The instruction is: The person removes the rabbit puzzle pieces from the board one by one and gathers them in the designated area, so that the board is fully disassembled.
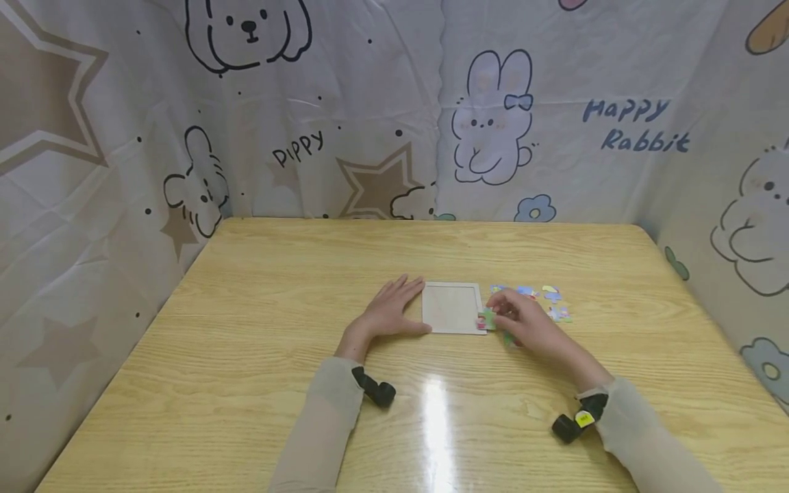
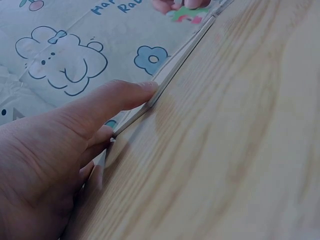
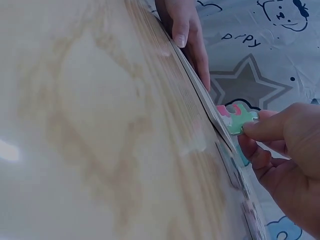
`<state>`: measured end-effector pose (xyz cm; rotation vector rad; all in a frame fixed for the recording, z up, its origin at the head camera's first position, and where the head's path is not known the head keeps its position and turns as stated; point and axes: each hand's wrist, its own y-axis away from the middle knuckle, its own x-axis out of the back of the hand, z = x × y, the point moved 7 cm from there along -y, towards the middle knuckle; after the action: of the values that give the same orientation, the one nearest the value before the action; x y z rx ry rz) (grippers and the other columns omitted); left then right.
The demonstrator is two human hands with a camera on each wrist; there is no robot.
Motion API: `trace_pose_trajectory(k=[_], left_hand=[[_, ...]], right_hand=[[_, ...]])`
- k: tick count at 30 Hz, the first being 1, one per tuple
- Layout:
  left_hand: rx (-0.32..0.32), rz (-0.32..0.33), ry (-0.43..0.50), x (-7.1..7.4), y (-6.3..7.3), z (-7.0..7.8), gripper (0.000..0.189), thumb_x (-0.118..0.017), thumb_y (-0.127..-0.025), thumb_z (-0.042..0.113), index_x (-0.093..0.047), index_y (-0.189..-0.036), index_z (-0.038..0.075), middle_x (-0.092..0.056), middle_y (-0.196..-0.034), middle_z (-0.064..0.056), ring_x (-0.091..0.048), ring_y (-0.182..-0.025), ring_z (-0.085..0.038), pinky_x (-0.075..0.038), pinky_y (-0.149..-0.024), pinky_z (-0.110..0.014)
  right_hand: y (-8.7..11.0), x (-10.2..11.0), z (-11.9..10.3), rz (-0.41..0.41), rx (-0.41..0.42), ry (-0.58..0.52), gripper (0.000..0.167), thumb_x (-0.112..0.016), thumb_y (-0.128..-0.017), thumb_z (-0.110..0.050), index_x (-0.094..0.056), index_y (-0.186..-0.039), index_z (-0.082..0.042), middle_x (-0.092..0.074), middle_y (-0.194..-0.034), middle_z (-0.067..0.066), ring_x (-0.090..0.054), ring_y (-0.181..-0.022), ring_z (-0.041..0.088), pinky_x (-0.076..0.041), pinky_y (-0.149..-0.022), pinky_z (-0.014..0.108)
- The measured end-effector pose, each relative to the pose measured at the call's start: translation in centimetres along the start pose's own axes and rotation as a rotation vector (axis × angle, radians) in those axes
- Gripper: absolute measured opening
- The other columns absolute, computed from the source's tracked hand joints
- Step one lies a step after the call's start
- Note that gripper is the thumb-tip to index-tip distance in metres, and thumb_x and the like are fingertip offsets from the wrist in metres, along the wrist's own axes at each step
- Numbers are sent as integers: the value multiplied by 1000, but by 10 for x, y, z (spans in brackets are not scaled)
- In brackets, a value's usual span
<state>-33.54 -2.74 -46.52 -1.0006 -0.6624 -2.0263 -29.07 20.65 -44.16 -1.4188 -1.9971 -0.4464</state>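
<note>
A shallow square puzzle tray [image 1: 450, 308] with a pale raised rim lies on the table, its inside bare. Along its left edge rests my left hand [image 1: 388, 311], thumb and fingers spread at the near and far corners. In the left wrist view the thumb [image 2: 132, 92] presses on the rim. My right hand [image 1: 524, 320] pinches a green and pink jigsaw piece [image 3: 237, 119] between thumb and fingertips, held over the tray's right rim near the front corner. Another greenish piece [image 1: 508, 338] shows partly beneath the right hand.
Several loose jigsaw pieces [image 1: 552, 294] lie on the table to the right of the tray, some partly hidden by the right hand. The wooden table [image 1: 277, 274] meets a printed curtain [image 1: 382, 103] at the back and both sides.
</note>
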Motion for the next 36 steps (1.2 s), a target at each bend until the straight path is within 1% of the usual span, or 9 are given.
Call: trace_pose_trajectory(k=[3, 7, 11, 14, 17, 23, 30, 33, 36], left_hand=[[-2, -2, 0, 1, 0, 1, 95, -71, -82, 51, -23, -157, 17, -18, -166, 4, -3, -156, -21, -1, -129, -40], [-2, -7, 4, 1, 0, 1, 96, -71, -82, 51, -22, -157, 17, -17, -166, 3, -2, -156, -21, 0, -129, -40], [-4, -8, 0, 0, -1, 1, 96, -71, -82, 52, -21, -157, 17, -16, -166, 4, -2, -156, -21, 0, -129, -39], [-4, -3, -1, 0, -1, 0, 96, -71, -82, 52, -22, -157, 18, -16, -166, 4, -2, -156, -21, 0, -129, -40], [0, -2, -1, 1, -1, 0, 96, -71, -82, 52, -21, -157, 18, -16, -166, 4, -2, -156, -21, 1, -129, -40], [-1, 3, 2, 1, 0, -1, 96, -71, -82, 52, -22, -157, 18, -17, -166, 4, -2, -156, -21, 1, -129, -40], [-5, 8, 5, -1, -1, -1, 96, -71, -82, 52, -23, -157, 18, -17, -166, 3, -3, -156, -22, 0, -129, -41], [-6, 7, 2, -1, -1, -1, 96, -71, -82, 52, -23, -157, 18, -17, -166, 3, -3, -156, -21, 0, -129, -41], [-6, 2, -1, -1, -1, -1, 96, -71, -82, 53, -22, -157, 18, -17, -166, 3, -2, -156, -21, 1, -129, -40]], right_hand=[[7, 6, 3, 13, -4, 4, 19, -60, -95, -4, -58, -114, -7, -63, -108, 12, -60, -92, 16, -55, -69, 20], [17, 15, 8, 37, -7, 21, 20, -61, -95, -5, -58, -114, -7, -63, -109, 12, -59, -93, 12, -55, -73, 19], [26, 23, 12, 53, -13, 24, 21, -61, -94, -3, -57, -115, -6, -63, -112, 13, -58, -91, 7, -54, -69, 19], [32, 30, 14, 77, 0, 35, 20, -61, -94, -2, -58, -114, -4, -63, -112, 15, -57, -88, 3, -54, -68, 19], [38, 36, 18, 103, 1, 65, 20, -61, -94, -3, -59, -114, -3, -64, -113, 15, -57, -89, 0, -54, -74, 16], [51, 46, 28, 126, -40, 104, 21, -61, -95, -6, -58, -116, -5, -65, -110, 13, -60, -91, 3, -54, -75, 15], [65, 58, 33, 156, -42, 143, 22, -62, -94, -3, -59, -115, -7, -65, -113, 12, -52, -94, -12, -49, -80, 8], [70, 61, 36, 153, -59, 135, 23, -62, -94, -5, -58, -117, -8, -64, -116, 12, -51, -96, -14, -46, -82, 5], [74, 64, 40, 161, -71, 126, 23, -61, -95, -6, -58, -118, -8, -63, -116, 12, -51, -95, -14, -46, -80, 4]])
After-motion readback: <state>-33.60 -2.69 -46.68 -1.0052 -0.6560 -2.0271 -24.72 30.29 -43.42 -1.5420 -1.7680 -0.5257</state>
